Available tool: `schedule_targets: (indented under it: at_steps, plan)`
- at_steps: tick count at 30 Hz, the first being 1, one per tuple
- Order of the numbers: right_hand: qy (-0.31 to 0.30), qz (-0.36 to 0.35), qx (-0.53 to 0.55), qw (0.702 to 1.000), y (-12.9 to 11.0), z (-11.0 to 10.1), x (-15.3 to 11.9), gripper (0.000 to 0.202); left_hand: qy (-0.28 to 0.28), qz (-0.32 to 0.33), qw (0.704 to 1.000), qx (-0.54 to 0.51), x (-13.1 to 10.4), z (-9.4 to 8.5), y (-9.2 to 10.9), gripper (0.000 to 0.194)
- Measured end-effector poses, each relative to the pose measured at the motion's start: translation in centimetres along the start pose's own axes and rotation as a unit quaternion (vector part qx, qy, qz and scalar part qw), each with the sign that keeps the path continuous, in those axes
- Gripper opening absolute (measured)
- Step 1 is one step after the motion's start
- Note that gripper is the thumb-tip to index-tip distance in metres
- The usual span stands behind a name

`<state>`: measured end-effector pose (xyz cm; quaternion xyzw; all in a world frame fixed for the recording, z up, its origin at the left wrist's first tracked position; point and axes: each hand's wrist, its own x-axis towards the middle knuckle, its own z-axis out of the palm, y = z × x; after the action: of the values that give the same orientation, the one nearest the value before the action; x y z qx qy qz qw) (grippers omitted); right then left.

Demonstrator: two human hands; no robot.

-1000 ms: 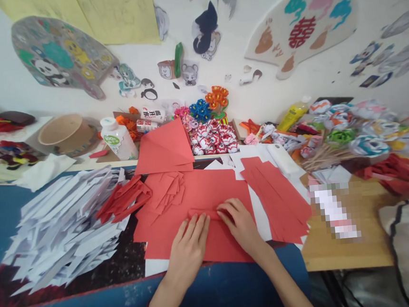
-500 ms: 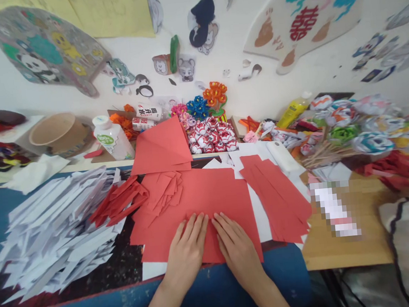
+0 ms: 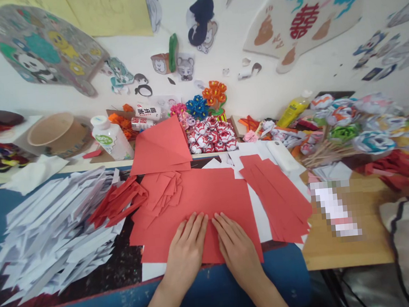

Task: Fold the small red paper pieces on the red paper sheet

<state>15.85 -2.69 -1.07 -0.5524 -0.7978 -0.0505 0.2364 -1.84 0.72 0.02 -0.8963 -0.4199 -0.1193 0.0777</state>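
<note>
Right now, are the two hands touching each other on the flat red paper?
Apart. The head view shows flat red paper between the left hand and the right hand, with the gap narrowing toward the far end.

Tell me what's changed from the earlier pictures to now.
The right hand has come down from its raised, pinching pose; its fingers now lie extended on the red paper. The left hand stays resting there too. The white strips remain piled at left.

The red paper (image 3: pixel 221 185) is matt, seemingly smooth.
</note>
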Motion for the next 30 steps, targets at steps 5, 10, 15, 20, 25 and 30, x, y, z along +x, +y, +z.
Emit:
schedule_targets:
  at_steps: [5, 10, 15, 20, 25, 30]
  plan:
    - [0.007, 0.0, -0.003, 1.0, -0.1, 0.0, -0.1, 0.051, -0.005, 0.001, 1.0, -0.009, 0.0, 0.0, -0.1, 0.05]
    - [0.012, 0.003, -0.012, 1.0, -0.3, 0.2, -0.2, 0.053, -0.01, 0.0, 1.0, -0.013, 0.0, 0.0, -0.2, 0.051]
    - [-0.023, 0.004, -0.054, 0.998, -0.7, 0.4, -0.1, 0.05, -0.024, 0.021, 0.999, 0.003, 0.0, -0.3, -0.5, 0.05]
    - [-0.014, -0.01, -0.107, 0.994, -1.6, 1.3, 0.6, 0.048, -0.015, 0.051, 0.997, 0.063, 0.6, -1.0, -0.1, 0.044]
    - [-0.007, -0.004, -0.102, 0.995, -2.1, 1.9, 1.3, 0.049, -0.002, 0.047, 0.993, 0.106, 0.8, -1.6, -0.8, 0.038]
    - [-0.014, -0.023, -0.128, 0.991, -1.9, 1.4, 1.4, 0.047, -0.002, 0.007, 0.995, 0.1, -0.7, -1.9, -3.4, 0.04]
